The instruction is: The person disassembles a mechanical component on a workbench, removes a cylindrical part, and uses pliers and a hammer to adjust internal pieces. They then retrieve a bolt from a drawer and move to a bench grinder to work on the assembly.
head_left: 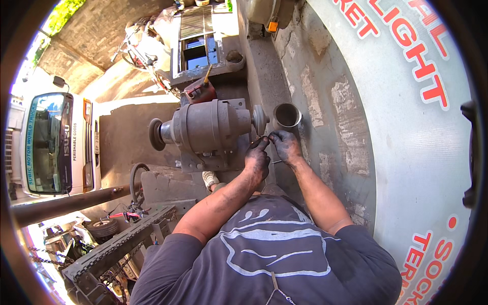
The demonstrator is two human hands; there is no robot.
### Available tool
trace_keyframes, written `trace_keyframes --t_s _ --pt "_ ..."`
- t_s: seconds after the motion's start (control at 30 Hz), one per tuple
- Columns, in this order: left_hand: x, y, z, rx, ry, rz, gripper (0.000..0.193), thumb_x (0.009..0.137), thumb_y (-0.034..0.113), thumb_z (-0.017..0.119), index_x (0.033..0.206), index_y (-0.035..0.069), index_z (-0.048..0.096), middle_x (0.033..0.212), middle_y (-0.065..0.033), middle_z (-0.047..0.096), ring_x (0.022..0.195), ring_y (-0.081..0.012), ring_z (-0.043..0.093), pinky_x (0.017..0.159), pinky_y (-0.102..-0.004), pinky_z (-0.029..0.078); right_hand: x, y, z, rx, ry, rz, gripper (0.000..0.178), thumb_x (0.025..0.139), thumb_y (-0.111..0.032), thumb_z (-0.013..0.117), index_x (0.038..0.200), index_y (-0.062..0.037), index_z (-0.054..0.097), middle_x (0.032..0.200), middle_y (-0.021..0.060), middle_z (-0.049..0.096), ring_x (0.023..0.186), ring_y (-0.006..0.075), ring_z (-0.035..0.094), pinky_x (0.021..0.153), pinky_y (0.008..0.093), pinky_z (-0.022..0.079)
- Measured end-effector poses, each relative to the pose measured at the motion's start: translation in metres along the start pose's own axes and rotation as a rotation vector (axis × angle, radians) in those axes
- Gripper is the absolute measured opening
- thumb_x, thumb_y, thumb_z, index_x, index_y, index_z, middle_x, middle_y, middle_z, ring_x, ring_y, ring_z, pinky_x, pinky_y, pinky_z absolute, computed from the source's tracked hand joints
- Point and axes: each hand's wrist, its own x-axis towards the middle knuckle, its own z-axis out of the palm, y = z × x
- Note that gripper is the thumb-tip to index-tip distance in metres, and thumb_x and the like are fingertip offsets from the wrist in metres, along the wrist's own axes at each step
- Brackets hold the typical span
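Observation:
A grey bench grinder (pixel 208 124) stands in front of me, with one wheel (pixel 156 134) at its left end and a thinner wheel (pixel 260 120) at its right end. Just below that right wheel, my left hand (pixel 257 158) is closed in a pinch; what its blackened fingers hold is too small to make out. Close beside it, my right hand (pixel 286 147) is closed too, its fingertips nearly meeting the left ones. A thin metal rod (pixel 276 161) shows under the right palm; its other end is hidden. An open-topped metal can (pixel 287 116) stands right beyond my right hand.
Behind the grinder sits a red container (pixel 200 91) with a yellow handle. A large printed sign panel (pixel 406 152) curves along the right. On the left are a white truck (pixel 56 145), a brown pipe (pixel 71 204) and a metal frame with chains (pixel 122 244). An orange padlock (pixel 273 25) hangs far ahead.

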Motion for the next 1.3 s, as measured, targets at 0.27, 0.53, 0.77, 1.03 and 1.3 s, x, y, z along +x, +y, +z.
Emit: trace_keyframes --t_s 0.27,0.53,0.77,1.03,1.3 --pt "0.001 0.007 0.002 0.032 -0.032 0.003 0.022 0.105 0.029 0.07 0.119 0.012 0.069 0.064 0.0068 0.043 0.05 -0.008 0.034 0.047 -0.0276 0.028 0.006 -0.006 -0.002 -0.004 -0.004 0.028 0.022 0.1 -0.02 0.07 0.105 -0.0005 0.078 0.099 0.022 0.077 0.09 0.0352 0.075 0.081 0.0427 0.056" --pt "-0.003 0.01 0.006 0.028 -0.033 -0.015 0.023 0.106 0.03 0.07 0.122 0.013 0.071 0.064 0.007 0.042 0.051 -0.0084 0.034 0.047 -0.0273 0.026 0.009 0.0 -0.001 0.014 -0.011 0.036 0.025 0.101 -0.023 0.069 0.106 0.0001 0.078 0.1 0.0228 0.077 0.091 0.0368 0.075 0.082 0.0431 0.056" --pt "-0.004 0.011 0.005 0.024 -0.03 -0.021 0.024 0.105 0.029 0.07 0.123 0.012 0.071 0.062 0.007 0.042 0.049 -0.0085 0.033 0.047 -0.0282 0.026 0.012 0.005 0.003 0.006 -0.016 0.045 0.027 0.101 -0.025 0.07 0.106 0.0005 0.077 0.099 0.0236 0.076 0.091 0.0373 0.075 0.081 0.0433 0.056" --pt "-0.005 0.009 -0.002 0.079 -0.008 -0.022 0.019 0.104 0.03 0.07 0.117 0.015 0.07 0.057 0.0051 0.039 0.044 -0.0111 0.033 0.044 -0.0307 0.025 0.002 0.002 -0.006 0.149 -0.07 0.06 0.028 0.099 -0.023 0.074 0.109 0.002 0.078 0.102 0.0216 0.078 0.092 0.0307 0.076 0.082 0.0386 0.057" --pt "0.002 0.008 0.002 0.027 0.011 -0.036 0.029 0.102 0.028 0.073 0.128 0.015 0.069 0.056 0.0068 0.034 0.04 -0.0092 0.027 0.04 -0.0316 0.02 0.007 0.005 -0.002 0.047 -0.042 0.008 0.023 0.098 -0.019 0.072 0.109 -0.0004 0.079 0.102 0.0197 0.078 0.093 0.0299 0.076 0.084 0.039 0.057"
